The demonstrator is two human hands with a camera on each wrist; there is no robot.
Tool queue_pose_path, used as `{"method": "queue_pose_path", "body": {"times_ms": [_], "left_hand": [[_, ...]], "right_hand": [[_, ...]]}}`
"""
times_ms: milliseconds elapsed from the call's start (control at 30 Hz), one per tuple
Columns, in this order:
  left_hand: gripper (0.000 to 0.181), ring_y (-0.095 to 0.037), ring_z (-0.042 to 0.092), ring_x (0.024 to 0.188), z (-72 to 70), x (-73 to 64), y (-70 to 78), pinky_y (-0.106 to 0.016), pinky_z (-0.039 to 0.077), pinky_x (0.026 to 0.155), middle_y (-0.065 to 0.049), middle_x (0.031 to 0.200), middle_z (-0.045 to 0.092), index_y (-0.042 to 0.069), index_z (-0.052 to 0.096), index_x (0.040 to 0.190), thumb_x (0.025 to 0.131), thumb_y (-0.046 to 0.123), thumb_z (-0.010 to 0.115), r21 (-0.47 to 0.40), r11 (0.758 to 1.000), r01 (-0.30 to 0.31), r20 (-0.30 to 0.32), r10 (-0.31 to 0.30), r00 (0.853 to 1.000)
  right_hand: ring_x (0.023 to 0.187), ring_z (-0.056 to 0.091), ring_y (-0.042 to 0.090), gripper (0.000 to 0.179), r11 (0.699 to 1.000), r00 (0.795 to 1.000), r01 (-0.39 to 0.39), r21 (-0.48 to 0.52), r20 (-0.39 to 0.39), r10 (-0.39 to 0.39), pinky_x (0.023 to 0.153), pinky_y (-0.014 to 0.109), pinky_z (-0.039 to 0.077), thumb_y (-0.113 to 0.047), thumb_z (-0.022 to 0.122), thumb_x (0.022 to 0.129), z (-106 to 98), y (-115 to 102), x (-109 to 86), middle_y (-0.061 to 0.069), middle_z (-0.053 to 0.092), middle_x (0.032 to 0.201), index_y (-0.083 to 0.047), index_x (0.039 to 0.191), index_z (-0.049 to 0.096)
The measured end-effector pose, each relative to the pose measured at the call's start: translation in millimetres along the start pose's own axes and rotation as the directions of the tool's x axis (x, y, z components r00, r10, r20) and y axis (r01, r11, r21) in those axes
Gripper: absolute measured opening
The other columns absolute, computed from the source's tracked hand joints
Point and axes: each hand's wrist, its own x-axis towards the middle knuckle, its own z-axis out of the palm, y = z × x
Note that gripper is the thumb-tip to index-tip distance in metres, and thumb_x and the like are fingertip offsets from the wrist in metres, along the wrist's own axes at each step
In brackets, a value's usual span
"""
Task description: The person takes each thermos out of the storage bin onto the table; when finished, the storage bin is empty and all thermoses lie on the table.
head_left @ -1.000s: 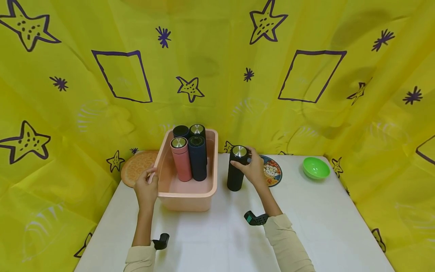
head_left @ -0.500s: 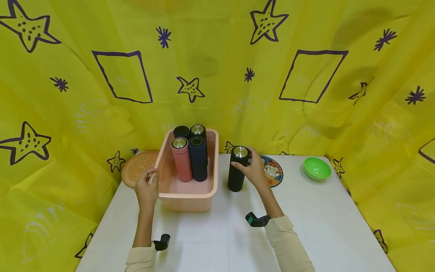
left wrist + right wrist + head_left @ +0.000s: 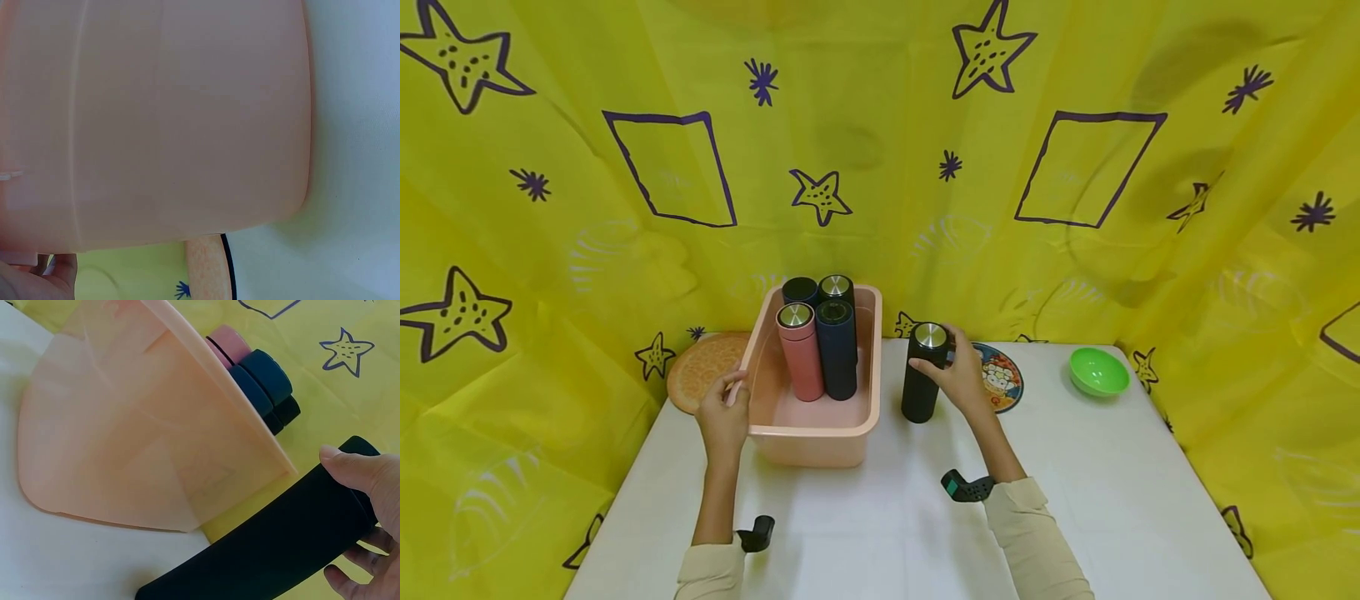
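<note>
My left hand (image 3: 724,412) pinches the left rim of a peach plastic tub (image 3: 808,450), whose side wall fills most of the left wrist view. In the tub several flasks stand upright together: a pink one (image 3: 805,367) and a navy one (image 3: 837,358) in front, a dark-lidded one (image 3: 800,289) and a black one with a silver lid (image 3: 837,286) behind. To the right of the tub, my right hand (image 3: 961,371) grips a black flask (image 3: 917,392) near its top, thumb and fingers round it. This flask stands upright on the white table, its lid silver.
A round pizza-patterned mat (image 3: 703,375) lies left of the tub, partly under its rim in view. Behind the right hand is a round blue printed mat (image 3: 1002,377). A green bowl (image 3: 1098,372) sits at the back right. A yellow patterned curtain (image 3: 880,150) encloses the table (image 3: 880,533).
</note>
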Motion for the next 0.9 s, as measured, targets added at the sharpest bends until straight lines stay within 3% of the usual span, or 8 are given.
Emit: {"method": "queue_pose_path", "body": {"times_ms": [467,900], "left_hand": [[0.019,-0.034,0.063,0.116,0.0,0.8,-0.9,0.005,0.038,0.077,-0.014,0.130,0.064,-0.004,0.069,0.106,0.090,-0.002,0.059,0.007,1.000,-0.006,0.001,0.006,1.000],[0.019,-0.035,0.063,0.115,-0.3,0.9,0.9,0.004,0.039,0.076,-0.014,0.130,0.064,-0.005,0.069,0.106,0.090,-0.003,0.059,0.003,1.000,-0.010,-0.001,0.011,1.000]], "right_hand": [[0.132,0.045,0.035,0.087,0.999,1.000,0.020,-0.032,-0.019,-0.021,0.108,0.053,0.040,-0.032,0.082,0.078,-2.3,-4.3,0.7,0.021,0.047,0.143,-0.003,0.146,0.037],[0.133,0.039,0.034,0.083,0.993,0.991,0.102,-0.053,-0.079,-0.106,0.112,0.055,0.032,-0.034,0.083,0.077,-7.7,-23.3,9.1,0.016,0.049,0.140,-0.007,0.144,0.042]]}}
